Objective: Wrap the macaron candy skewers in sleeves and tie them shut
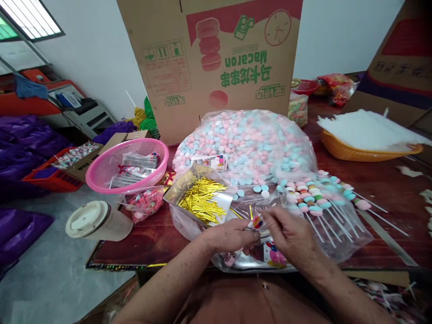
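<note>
My left hand (232, 236) is closed around the neck of a small printed candy packet (257, 221) near the table's front edge. My right hand (290, 231) pinches at the same packet's top, where a gold twist tie (251, 211) sticks up. Under both hands lies a clear plastic bag (270, 256) with printed packets in it. A heap of gold twist ties (200, 198) lies in an open bag just left of my hands. Finished candy skewers (320, 195) with white sticks lie to the right.
A big clear bag of pink and blue candies (246, 144) sits behind, before an upside-down Macaron carton (212, 58). A pink basket (128, 164) holds packets at left, beside a lidded cup (96, 220) lying on its side. An orange tray (364, 150) of white sheets stands at right.
</note>
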### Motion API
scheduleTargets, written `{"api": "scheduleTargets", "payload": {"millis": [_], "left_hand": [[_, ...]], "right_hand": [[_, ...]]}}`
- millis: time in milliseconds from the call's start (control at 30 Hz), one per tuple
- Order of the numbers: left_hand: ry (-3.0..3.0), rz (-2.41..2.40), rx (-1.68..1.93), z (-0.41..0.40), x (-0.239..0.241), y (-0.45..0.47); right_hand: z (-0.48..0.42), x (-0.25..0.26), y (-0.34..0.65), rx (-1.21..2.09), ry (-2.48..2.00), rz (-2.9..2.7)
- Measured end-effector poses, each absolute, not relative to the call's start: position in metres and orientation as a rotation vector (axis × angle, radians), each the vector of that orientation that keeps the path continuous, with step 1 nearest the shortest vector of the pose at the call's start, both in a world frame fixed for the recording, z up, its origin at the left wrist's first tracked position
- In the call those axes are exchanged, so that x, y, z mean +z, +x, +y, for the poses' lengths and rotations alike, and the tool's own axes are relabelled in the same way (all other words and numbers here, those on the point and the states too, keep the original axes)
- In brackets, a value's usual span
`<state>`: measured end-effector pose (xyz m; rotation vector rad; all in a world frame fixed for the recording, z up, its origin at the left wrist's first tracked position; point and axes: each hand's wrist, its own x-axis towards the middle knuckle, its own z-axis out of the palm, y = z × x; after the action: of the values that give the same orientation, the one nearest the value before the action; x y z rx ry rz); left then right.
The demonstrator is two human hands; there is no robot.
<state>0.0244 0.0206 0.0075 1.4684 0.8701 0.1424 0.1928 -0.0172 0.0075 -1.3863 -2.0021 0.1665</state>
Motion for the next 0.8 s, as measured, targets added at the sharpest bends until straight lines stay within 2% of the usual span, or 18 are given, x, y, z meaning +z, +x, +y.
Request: {"api": "scheduleTargets", "payload": {"millis": [67, 133, 233, 433, 500, 567, 600, 700, 800], "left_hand": [[1.400, 0.860, 0.131, 0.021, 0.005, 0.021], [1.379, 0.811, 0.175, 0.021, 0.003, 0.017], [1.358, 0.723, 0.132, 0.020, 0.004, 0.008], [1.074, 0.558, -0.138, 0.018, 0.013, -0.011], [1.209, 0.620, -0.178, 0.016, 0.015, -0.013], [1.622, 0.763, -0.221, 0.013, 0.015, -0.014], [1.893, 0.842, -0.237, 0.010, 0.016, -0.013], [2.584, 0.973, -0.167, -0.001, 0.013, -0.014], [2.829, 0.865, 0.070, -0.011, 0.002, -0.021]], "right_hand": [[-0.015, 0.013, 0.190, -0.163, -1.184, -2.192], [-0.015, 0.014, 0.186, -0.279, -0.914, -2.490], [-0.021, 0.006, 0.181, -0.260, -0.737, -2.763], [-0.033, -0.010, 0.174, -0.293, -0.773, -2.817], [-0.035, -0.011, 0.169, -0.225, -0.826, -2.837], [-0.037, -0.010, 0.163, 0.011, -0.951, -2.855], [-0.037, -0.010, 0.160, 0.232, -1.057, -2.814], [-0.036, -0.007, 0.156, 1.217, -1.375, -2.293], [-0.028, -0.003, 0.163, 2.106, -1.376, -1.561]]}}
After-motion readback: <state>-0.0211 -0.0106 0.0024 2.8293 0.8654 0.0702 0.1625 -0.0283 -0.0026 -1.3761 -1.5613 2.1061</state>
